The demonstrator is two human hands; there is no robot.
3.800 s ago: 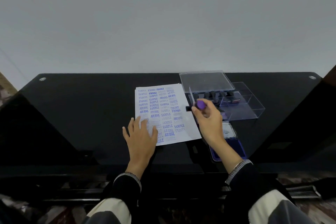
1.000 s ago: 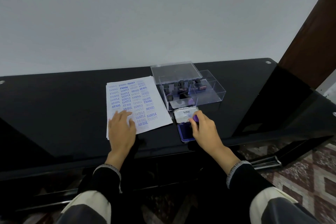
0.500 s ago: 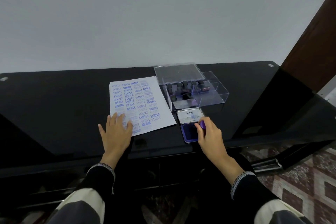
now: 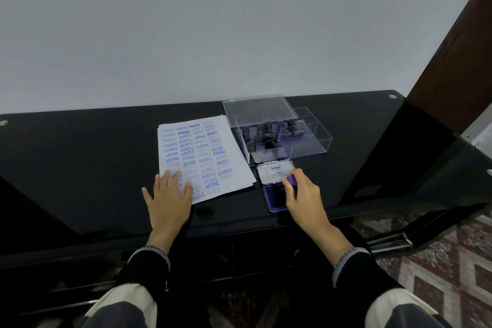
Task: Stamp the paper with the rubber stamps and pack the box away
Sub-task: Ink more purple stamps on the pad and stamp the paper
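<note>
A white paper (image 4: 197, 152) covered in blue stamped words lies on the black glass table (image 4: 80, 162). My left hand (image 4: 169, 200) rests flat on the paper's near left corner. My right hand (image 4: 303, 194) grips a purple-handled rubber stamp (image 4: 292, 180) and holds it down on the blue ink pad (image 4: 274, 198), whose open lid (image 4: 273, 172) lies just behind. The clear plastic box (image 4: 308, 138) with several dark stamps inside stands behind the pad. Its clear lid (image 4: 259, 109) sits at the back.
A white wall rises right behind the table. A dark brown wooden post (image 4: 452, 61) stands at the right. The table's front edge runs just below my hands, and patterned floor tiles (image 4: 447, 269) show at lower right.
The stamp went from above the paper to the ink pad. Over the last second my right hand stayed on the pad and my left hand kept pressing the paper; the view shifted slightly.
</note>
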